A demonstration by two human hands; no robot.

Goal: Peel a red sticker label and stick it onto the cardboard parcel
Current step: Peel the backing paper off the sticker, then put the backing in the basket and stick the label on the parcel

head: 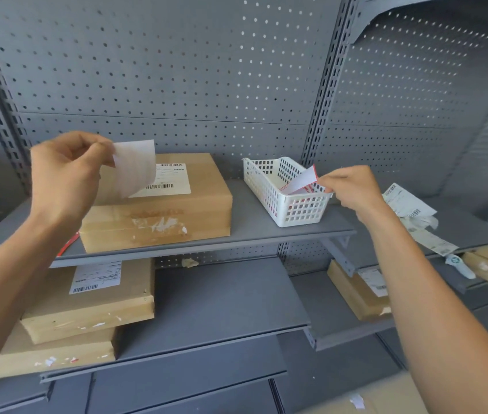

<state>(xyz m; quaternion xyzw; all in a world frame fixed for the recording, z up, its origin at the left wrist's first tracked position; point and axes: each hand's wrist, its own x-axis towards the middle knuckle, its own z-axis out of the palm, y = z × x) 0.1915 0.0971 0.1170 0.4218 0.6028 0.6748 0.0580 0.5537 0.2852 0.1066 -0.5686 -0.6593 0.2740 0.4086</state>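
Observation:
A cardboard parcel (177, 210) with a white barcode label lies on the upper grey shelf. My left hand (66, 174) is raised in front of it, pinching a pale paper sheet (135, 167) by its left edge. My right hand (353, 189) pinches a red-edged sticker label (303, 180) at the near right corner of a white slotted basket (269, 192). The label stands up over the basket's inside. More red-printed labels lie in the basket.
The upper shelf (254, 225) has a red strip (68, 243) at its left front edge. Crumpled label papers (412, 213) lie on the right shelf. Two stacked parcels (87, 306) sit on the lower left shelf, another parcel (356, 291) lower right. Pegboard wall behind.

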